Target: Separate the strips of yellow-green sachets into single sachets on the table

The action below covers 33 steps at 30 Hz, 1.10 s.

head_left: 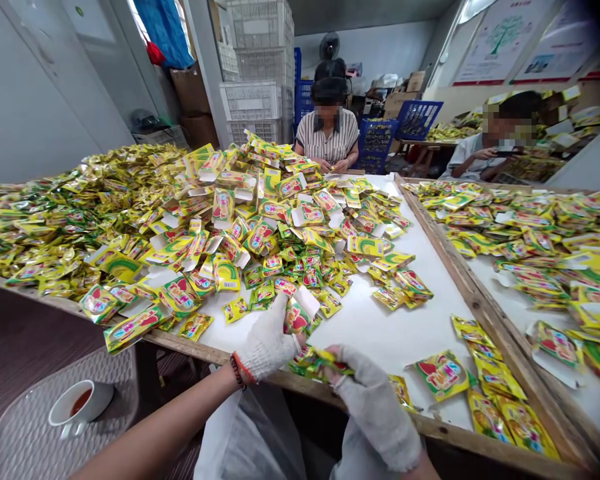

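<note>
My left hand [267, 343], in a white knit glove with bare fingertips, is closed around a small yellow carton [296, 319]. The carton's white end flap stands open and points away from me. Just right of it, my right hand [375, 403], gloved the same way, pinches shiny yellow-green sachets [324, 363] above the table's front edge. How many sachets it holds is unclear. Beyond my left hand lies a pile of loose small sachets [313, 260]. A flat printed carton [441, 377] and a row of sachets [497, 400] lie to the right of my right hand.
A large heap of open cartons [225, 207] and sachets [105, 200] covers the table's left and middle. A wooden divider [460, 280] runs down the right. A cup of dark liquid [83, 407] stands on a stool [25, 427]. Two people [329, 133] sit across.
</note>
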Each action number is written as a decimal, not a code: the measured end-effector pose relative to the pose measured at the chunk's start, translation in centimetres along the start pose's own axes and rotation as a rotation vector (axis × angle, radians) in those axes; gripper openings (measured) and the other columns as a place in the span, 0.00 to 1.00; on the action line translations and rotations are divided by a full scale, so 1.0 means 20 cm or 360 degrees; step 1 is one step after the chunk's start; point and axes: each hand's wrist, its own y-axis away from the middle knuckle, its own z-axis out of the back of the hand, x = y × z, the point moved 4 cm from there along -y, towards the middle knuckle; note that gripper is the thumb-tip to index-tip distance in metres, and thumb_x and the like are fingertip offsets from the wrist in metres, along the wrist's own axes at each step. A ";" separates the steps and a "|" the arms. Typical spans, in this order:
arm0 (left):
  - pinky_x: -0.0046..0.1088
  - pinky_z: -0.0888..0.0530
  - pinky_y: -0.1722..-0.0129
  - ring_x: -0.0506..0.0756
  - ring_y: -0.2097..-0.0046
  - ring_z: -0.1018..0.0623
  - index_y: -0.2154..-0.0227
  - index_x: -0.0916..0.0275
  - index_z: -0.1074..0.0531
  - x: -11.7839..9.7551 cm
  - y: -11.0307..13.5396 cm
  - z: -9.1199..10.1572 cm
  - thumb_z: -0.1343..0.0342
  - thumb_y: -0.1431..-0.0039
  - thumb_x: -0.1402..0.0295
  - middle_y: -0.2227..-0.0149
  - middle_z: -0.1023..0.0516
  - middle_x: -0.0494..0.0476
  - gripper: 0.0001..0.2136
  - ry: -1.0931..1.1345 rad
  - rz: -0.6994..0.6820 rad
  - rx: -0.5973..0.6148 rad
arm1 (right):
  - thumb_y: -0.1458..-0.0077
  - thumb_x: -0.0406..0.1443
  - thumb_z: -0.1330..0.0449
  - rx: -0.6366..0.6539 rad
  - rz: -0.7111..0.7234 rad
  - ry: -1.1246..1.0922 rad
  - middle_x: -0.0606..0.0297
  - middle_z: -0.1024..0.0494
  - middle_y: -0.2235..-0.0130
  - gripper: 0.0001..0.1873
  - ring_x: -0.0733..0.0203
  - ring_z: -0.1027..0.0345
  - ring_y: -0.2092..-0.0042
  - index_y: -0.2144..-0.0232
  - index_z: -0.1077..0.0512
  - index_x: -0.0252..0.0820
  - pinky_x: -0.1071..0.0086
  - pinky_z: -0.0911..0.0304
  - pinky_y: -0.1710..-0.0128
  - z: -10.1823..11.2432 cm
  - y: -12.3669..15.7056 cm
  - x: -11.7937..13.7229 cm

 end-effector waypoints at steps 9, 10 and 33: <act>0.37 0.32 0.60 0.62 0.57 0.30 0.51 0.57 0.36 -0.07 0.10 -0.06 0.43 0.61 0.68 0.54 0.32 0.59 0.28 -0.0843 -0.0525 0.0261 | 0.51 0.40 0.42 0.0090 -0.0226 0.0357 0.63 0.23 0.68 0.11 0.59 0.29 0.67 0.66 0.28 0.40 0.70 0.36 0.69 0.17 -0.11 0.06; 0.37 0.32 0.60 0.62 0.56 0.30 0.52 0.58 0.36 -0.08 0.10 -0.06 0.44 0.61 0.68 0.54 0.32 0.59 0.28 -0.0858 -0.0574 0.0289 | 0.51 0.40 0.42 0.0136 -0.0223 0.0456 0.63 0.22 0.68 0.10 0.58 0.30 0.67 0.67 0.27 0.40 0.70 0.36 0.68 0.17 -0.11 0.06; 0.38 0.32 0.59 0.62 0.56 0.31 0.51 0.60 0.36 -0.12 0.11 -0.12 0.44 0.58 0.68 0.54 0.32 0.59 0.25 -0.0868 -0.0544 0.0188 | 0.44 0.42 0.46 -0.0260 -0.0065 0.0495 0.62 0.21 0.65 0.11 0.58 0.29 0.64 0.68 0.27 0.43 0.68 0.37 0.63 0.11 -0.04 0.00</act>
